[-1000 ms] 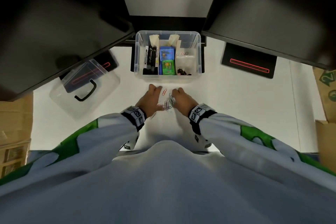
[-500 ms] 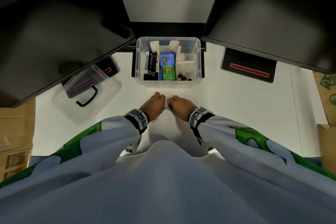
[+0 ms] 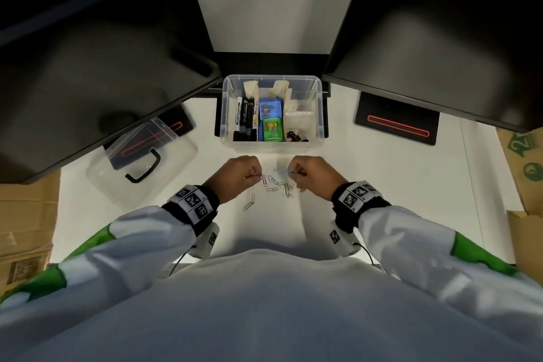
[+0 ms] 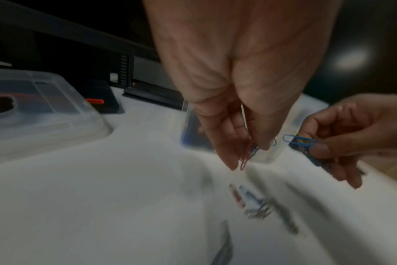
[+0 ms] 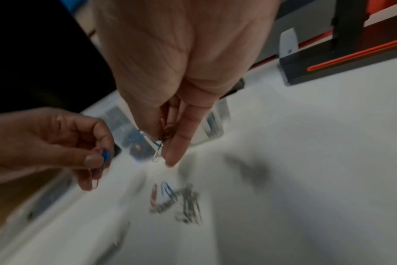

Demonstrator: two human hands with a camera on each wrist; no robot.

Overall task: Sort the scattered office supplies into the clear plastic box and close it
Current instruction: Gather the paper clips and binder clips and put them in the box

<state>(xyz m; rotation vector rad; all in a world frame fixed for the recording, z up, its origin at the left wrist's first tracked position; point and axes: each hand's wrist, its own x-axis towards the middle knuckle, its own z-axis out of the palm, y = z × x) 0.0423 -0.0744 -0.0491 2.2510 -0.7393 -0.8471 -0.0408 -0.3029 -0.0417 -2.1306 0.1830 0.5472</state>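
Observation:
The clear plastic box (image 3: 319, 114) stands open on the white desk with markers, a blue and a green pack and small clips inside. Just in front of it, my left hand (image 3: 252, 175) (image 4: 252, 152) pinches a bunch of red and blue paper clips above the desk. My right hand (image 3: 293, 172) (image 5: 163, 147) pinches another bunch of blue and silver paper clips. Between and below the hands, several loose paper clips (image 3: 277, 186) (image 4: 256, 206) (image 5: 181, 202) lie scattered on the desk, with one pair (image 3: 249, 202) nearer me.
The clear lid (image 3: 141, 161) with a black handle lies to the left of the box. Two black monitors (image 3: 102, 53) overhang the desk at the back. Black stands with red stripes (image 3: 396, 123) sit on either side. Cardboard boxes (image 3: 23, 226) flank the desk.
My hands were together over the clip pile, then closed on it. Now they have lifted and parted, each holding a bunch of clips, leaving several on the desk.

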